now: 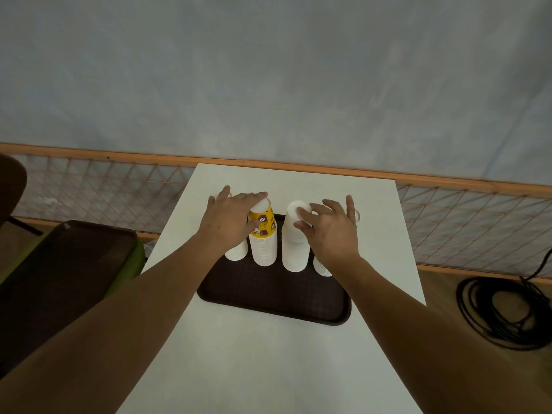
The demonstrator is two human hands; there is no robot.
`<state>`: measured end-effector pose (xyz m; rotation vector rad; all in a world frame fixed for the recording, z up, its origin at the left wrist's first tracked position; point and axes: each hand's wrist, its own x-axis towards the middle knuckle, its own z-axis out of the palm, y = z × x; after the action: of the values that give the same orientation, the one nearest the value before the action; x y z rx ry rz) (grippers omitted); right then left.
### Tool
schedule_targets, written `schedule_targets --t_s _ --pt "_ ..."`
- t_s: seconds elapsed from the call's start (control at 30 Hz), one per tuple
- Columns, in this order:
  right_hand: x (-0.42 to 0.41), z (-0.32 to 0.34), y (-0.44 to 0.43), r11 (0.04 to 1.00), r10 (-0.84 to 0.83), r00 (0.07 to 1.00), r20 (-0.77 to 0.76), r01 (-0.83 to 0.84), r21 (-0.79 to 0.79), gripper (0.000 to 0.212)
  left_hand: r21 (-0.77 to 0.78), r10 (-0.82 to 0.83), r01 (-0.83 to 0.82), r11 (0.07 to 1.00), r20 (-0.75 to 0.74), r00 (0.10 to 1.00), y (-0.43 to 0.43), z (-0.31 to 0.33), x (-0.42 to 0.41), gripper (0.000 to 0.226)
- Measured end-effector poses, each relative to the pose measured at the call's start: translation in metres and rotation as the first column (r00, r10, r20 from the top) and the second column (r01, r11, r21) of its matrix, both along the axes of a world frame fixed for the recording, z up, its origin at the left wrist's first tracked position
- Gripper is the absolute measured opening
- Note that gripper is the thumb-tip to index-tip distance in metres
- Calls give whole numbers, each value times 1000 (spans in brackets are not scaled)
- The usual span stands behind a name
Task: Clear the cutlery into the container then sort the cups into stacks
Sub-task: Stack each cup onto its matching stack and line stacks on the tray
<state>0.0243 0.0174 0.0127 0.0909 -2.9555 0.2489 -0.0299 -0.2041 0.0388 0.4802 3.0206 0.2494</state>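
Several stacks of upside-down paper cups stand along the far side of a dark brown tray on the white table. One stack is topped by a yellow patterned cup; my left hand lies over it with fingers spread and the thumb against its side. A short white stack sits under that wrist. My right hand touches the top of a tall white stack, fingers loosely bent. Another white stack is partly hidden under my right wrist. No cutlery is visible.
A second dark tray lies on a green surface to the left of the table. A coiled black cable lies on the floor at right. A mesh fence with an orange rail runs behind the table.
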Motion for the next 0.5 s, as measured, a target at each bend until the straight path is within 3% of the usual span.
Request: schedule_targets --t_s 0.2,0.5 --pt "-2 -2 -1 1000 5 1000 -15 -5 -16 36 -36 -19 17 999 -37 999 0 -3 -2 74" --pt "8 8 2 976 -4 997 -72 -12 -215 49 -11 -47 46 999 -89 995 -7 5 3 83"
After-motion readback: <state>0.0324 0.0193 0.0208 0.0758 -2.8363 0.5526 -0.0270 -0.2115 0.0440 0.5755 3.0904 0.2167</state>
